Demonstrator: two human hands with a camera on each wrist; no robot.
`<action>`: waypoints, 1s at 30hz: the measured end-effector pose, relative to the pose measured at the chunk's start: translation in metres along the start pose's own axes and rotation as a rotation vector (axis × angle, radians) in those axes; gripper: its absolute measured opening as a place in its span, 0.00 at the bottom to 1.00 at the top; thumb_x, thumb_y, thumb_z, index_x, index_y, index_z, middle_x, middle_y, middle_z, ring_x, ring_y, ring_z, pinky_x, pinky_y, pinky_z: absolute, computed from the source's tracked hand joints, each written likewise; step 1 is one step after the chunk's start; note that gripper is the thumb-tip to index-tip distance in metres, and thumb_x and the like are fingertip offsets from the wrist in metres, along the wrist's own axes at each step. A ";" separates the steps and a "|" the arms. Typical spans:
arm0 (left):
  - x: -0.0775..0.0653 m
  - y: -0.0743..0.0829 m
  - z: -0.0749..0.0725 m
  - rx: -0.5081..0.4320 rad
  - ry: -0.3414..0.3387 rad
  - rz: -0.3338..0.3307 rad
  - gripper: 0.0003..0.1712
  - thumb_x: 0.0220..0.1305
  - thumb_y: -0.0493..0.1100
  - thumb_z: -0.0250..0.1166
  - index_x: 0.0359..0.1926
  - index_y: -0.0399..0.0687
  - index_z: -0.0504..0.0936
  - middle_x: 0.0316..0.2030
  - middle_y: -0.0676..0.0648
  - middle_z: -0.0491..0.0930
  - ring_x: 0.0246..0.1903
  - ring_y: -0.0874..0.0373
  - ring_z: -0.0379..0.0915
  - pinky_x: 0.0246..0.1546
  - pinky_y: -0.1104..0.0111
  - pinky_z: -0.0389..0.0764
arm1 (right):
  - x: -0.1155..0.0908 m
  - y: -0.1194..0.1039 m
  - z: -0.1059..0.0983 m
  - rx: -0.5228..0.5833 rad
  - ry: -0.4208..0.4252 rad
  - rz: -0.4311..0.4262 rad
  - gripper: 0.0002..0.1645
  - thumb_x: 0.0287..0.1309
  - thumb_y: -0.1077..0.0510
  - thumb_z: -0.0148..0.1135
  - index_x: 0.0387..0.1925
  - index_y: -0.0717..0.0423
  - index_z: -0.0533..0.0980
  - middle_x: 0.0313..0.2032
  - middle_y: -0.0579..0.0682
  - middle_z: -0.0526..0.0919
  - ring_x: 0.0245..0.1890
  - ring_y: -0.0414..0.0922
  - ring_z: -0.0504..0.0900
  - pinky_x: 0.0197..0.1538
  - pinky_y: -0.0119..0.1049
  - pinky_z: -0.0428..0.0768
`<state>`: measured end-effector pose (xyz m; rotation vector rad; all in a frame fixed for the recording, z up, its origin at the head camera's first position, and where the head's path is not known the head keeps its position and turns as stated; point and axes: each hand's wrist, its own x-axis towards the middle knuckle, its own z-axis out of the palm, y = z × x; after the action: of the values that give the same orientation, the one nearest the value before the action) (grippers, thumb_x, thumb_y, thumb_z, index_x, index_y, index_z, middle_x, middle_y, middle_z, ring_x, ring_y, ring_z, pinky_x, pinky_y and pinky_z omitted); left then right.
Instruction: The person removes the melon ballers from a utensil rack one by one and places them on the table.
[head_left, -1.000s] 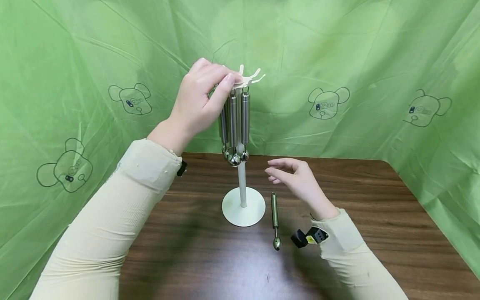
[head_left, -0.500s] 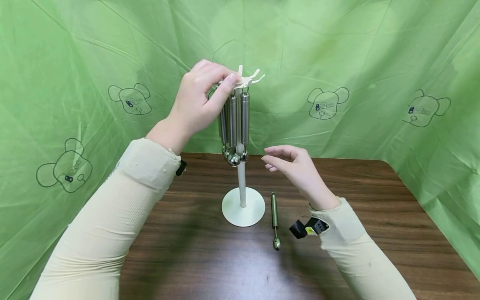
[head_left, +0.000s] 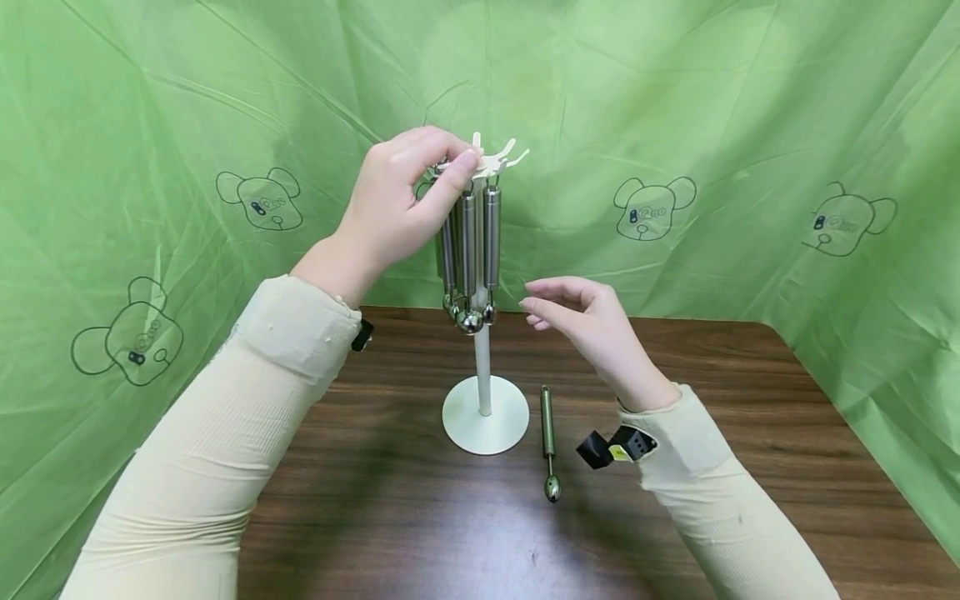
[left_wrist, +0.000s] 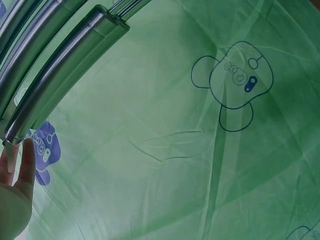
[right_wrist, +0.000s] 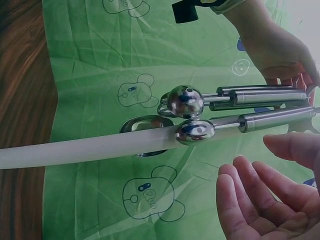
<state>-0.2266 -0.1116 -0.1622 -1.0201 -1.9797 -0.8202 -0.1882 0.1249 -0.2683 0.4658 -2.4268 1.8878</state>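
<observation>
A white stand with a round base [head_left: 486, 437] and a crown of hooks [head_left: 495, 164] bears several hanging steel scoops [head_left: 491, 242] with round, shiny heads. My left hand [head_left: 397, 187] pinches the crown between thumb and fingers; in the left wrist view, its fingertips meet the crown beside a steel handle [left_wrist: 65, 62]. To the right of the hanging scoops, my right hand [head_left: 596, 333] is raised with relaxed fingers and holds nothing. The right wrist view has this hand [right_wrist: 270, 195] apart from the nearest scoop heads [right_wrist: 195, 131]. One more scoop [head_left: 548, 425] lies right of the base.
The stand rises from a dark wooden table [head_left: 712, 400]. Green cloth [head_left: 570, 92] printed with bear heads encloses the table at the back and sides. A black wrist camera [head_left: 611, 447] sits at the right cuff.
My right hand has risen and shifted slightly left, closer to the hanging scoops. The left hand stays on the crown, whose hooks have turned slightly. The lying scoop has stayed put.
</observation>
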 end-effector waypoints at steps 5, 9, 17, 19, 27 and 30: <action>0.001 0.000 -0.002 0.006 -0.014 -0.002 0.15 0.70 0.43 0.56 0.36 0.37 0.84 0.39 0.42 0.86 0.43 0.53 0.80 0.52 0.64 0.77 | 0.003 -0.005 0.002 0.030 0.007 -0.038 0.20 0.63 0.57 0.64 0.55 0.59 0.79 0.45 0.51 0.87 0.38 0.41 0.87 0.51 0.35 0.84; 0.002 0.001 -0.004 0.019 -0.038 -0.014 0.15 0.71 0.44 0.55 0.37 0.38 0.84 0.40 0.43 0.86 0.44 0.54 0.80 0.53 0.64 0.76 | 0.008 -0.009 0.004 0.082 0.016 -0.084 0.19 0.62 0.58 0.65 0.54 0.61 0.79 0.41 0.45 0.88 0.38 0.41 0.86 0.51 0.36 0.84; 0.005 0.001 -0.004 -0.019 -0.053 -0.026 0.14 0.69 0.45 0.58 0.35 0.40 0.84 0.41 0.44 0.87 0.44 0.56 0.80 0.52 0.63 0.78 | 0.017 -0.016 0.008 0.109 0.012 -0.159 0.20 0.61 0.60 0.66 0.54 0.61 0.79 0.40 0.40 0.87 0.39 0.40 0.86 0.50 0.36 0.84; 0.006 0.002 -0.003 -0.036 -0.053 -0.026 0.14 0.68 0.45 0.59 0.34 0.39 0.84 0.40 0.44 0.87 0.43 0.56 0.79 0.50 0.62 0.79 | 0.020 -0.018 0.009 0.118 0.004 -0.179 0.20 0.60 0.60 0.66 0.54 0.61 0.79 0.41 0.41 0.88 0.41 0.41 0.86 0.51 0.37 0.84; 0.010 0.008 -0.004 -0.045 -0.055 -0.107 0.13 0.65 0.48 0.64 0.34 0.42 0.85 0.40 0.48 0.88 0.43 0.60 0.79 0.49 0.67 0.77 | 0.030 -0.024 0.016 0.122 -0.013 -0.223 0.20 0.59 0.60 0.68 0.53 0.60 0.80 0.44 0.45 0.88 0.43 0.42 0.86 0.52 0.38 0.84; 0.010 0.009 -0.003 -0.031 -0.045 -0.118 0.13 0.64 0.48 0.66 0.34 0.42 0.85 0.40 0.49 0.88 0.43 0.60 0.80 0.49 0.68 0.76 | 0.033 -0.026 0.018 0.117 -0.015 -0.226 0.20 0.59 0.61 0.68 0.53 0.61 0.80 0.44 0.47 0.88 0.42 0.41 0.86 0.51 0.39 0.84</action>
<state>-0.2220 -0.1062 -0.1507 -0.9546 -2.0876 -0.9009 -0.2097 0.0946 -0.2415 0.7281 -2.1723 1.9395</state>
